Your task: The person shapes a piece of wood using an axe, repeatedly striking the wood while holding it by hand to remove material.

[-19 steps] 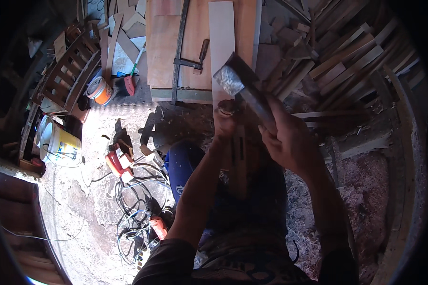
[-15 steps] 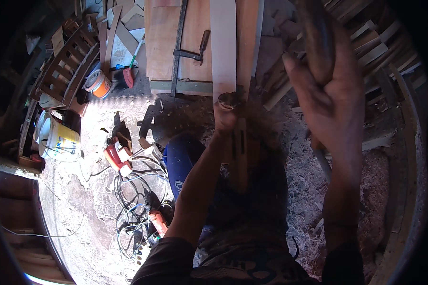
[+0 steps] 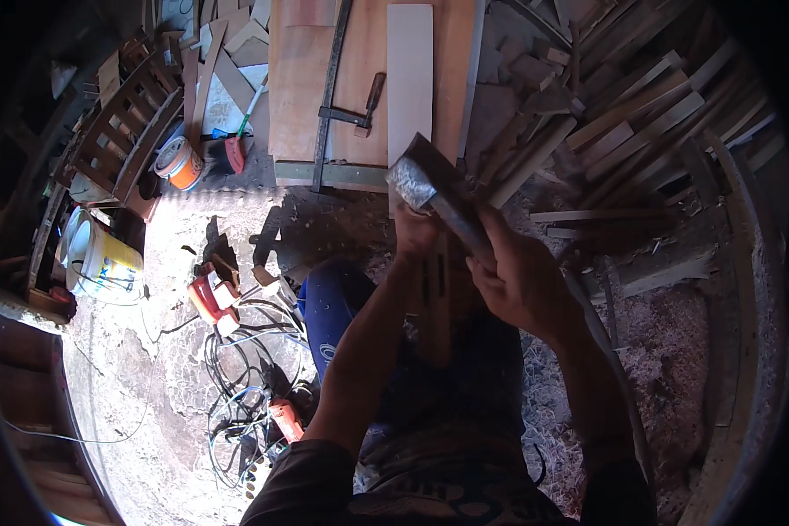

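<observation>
Just beneath the metal head of the hammer (image 3: 445,200), my left grip (image 3: 416,235) is curled in front of me, but the head covers its far side and I cannot tell what it grasps. My right grip (image 3: 522,285), nearer my body and to the right, is wrapped round the hammer's handle. Running back from my left grip toward my lap, between my thighs, is a slotted piece of wood (image 3: 437,324). Beyond both grips, the pale board (image 3: 409,79) and the bar clamp (image 3: 351,114) lie on the wooden surface (image 3: 298,105). What worries me most is the closeness of metal and skin: a blow landing off-centre could glance onto my left knuckles, because the head blocks my view of them. The wood could also twist or slide, I judge, if my legs and that one grip are all that steadies it; I cannot see what bears it underneath. Shade over my lap makes the slots hard to read, so a misplaced strike might split or bruise an edge. Left of my grips, loose cables (image 3: 223,368) tangle on the floor beside a red power tool (image 3: 209,298), and could snag my foot if I shifted.
</observation>
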Demonstrator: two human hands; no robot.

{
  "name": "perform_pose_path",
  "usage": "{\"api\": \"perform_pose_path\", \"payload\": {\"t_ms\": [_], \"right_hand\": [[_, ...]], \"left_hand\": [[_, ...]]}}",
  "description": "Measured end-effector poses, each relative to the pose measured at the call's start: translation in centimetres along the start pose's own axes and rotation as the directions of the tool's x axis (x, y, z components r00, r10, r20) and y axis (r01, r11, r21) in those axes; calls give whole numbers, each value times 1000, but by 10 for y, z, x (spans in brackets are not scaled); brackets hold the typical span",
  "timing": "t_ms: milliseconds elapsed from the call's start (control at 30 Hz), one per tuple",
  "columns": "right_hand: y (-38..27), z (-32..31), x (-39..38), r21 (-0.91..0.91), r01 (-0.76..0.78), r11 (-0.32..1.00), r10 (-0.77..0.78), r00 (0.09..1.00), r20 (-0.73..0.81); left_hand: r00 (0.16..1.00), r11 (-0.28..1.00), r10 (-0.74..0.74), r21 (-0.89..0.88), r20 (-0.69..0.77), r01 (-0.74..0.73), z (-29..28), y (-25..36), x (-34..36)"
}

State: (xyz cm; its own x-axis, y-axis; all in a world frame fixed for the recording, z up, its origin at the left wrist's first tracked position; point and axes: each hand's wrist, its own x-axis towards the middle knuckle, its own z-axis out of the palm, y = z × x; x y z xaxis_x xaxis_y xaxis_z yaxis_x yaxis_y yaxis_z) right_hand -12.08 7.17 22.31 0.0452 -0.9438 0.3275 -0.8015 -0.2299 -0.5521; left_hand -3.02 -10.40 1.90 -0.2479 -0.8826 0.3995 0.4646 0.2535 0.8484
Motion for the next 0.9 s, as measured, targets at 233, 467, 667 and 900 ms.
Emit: {"api": "perform_pose_path", "payload": {"t_ms": [233,467,667,900], "right_hand": [[-43,-82,57,-91,60,994,-100,842,-530],[28,45,-33,-275,-38,961,67,993,97],[-6,1,-8,-29,-41,999,40,999,-21],[-49,-88,62,-65,131,989,-141,739,-659]], "left_hand": [[999,951,-25,307,32,14,1,5,-13],[908,796,379,438,178,-418,3,14,-31],[999,961,17,277,28,-24,1,0,-7],[1000,921,28,388,14,-31,-2,1,-6]]}}
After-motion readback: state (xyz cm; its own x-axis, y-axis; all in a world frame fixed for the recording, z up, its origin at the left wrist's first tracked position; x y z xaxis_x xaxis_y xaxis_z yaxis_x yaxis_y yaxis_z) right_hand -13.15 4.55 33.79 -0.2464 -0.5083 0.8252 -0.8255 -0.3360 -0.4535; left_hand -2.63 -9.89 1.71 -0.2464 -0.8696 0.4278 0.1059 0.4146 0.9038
